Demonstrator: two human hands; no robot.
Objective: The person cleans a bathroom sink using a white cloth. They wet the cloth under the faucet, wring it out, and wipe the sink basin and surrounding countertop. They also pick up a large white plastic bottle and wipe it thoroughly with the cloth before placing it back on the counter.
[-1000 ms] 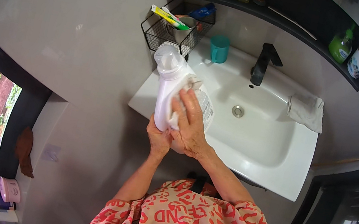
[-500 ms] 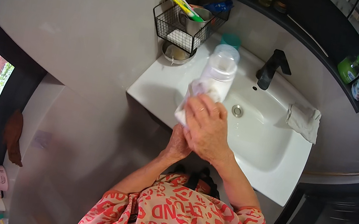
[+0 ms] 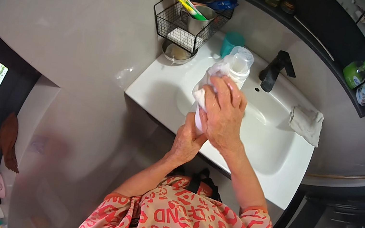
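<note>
A white bottle [image 3: 239, 76] with a clear cap is held over the near left of the sink, tilted with its cap away from me. My left hand [image 3: 186, 140] is closed round its lower end. Across the bottle's side my right hand [image 3: 224, 116] presses a white cloth [image 3: 199, 96], fingers curled over it. Much of the bottle is hidden behind cloth and fingers. Beyond the cap stands a teal cup [image 3: 232, 42] on the sink's back ledge.
The white sink [image 3: 259, 152] has a black faucet [image 3: 277, 72] at its back. A grey cloth [image 3: 306, 126] lies on its right rim. At the back left, a wire basket [image 3: 178, 28] holds a metal mug and tubes, above a soap dish [image 3: 178, 54]. A dark shelf [image 3: 313, 34] curves overhead with bottles.
My right hand and the cloth have slid up along the bottle toward its cap. The bottle has shifted slightly right, showing more of the teal cup.
</note>
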